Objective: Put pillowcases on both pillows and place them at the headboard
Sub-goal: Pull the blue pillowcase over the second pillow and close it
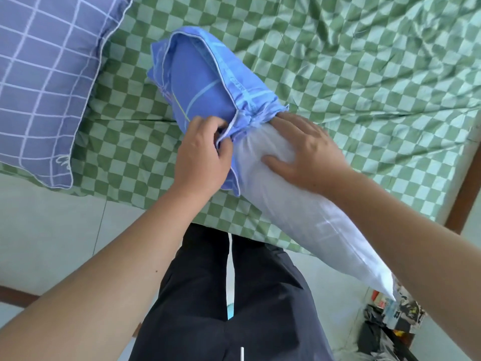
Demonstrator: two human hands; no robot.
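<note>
Pillow half-cased, overhanging the bed's near edge

Left hand [201, 155] pinches the blue pillowcase [203, 84] hem; right hand [307, 149] presses spread fingers on the white pillow [299, 212]; cased pillow [39, 74] upper left.

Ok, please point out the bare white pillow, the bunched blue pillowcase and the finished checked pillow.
Bare white pillow [307, 217]: head view, uncovered middle.
Bunched blue pillowcase [200, 82]: head view, broad blue side.
Finished checked pillow [41, 74]: head view, centre of its grid face.

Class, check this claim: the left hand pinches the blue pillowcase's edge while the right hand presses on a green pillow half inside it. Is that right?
Not quite. The pillow is white, not green; the head view shows it. The left hand does pinch the pillowcase edge, and the right hand presses the pillow.
</note>
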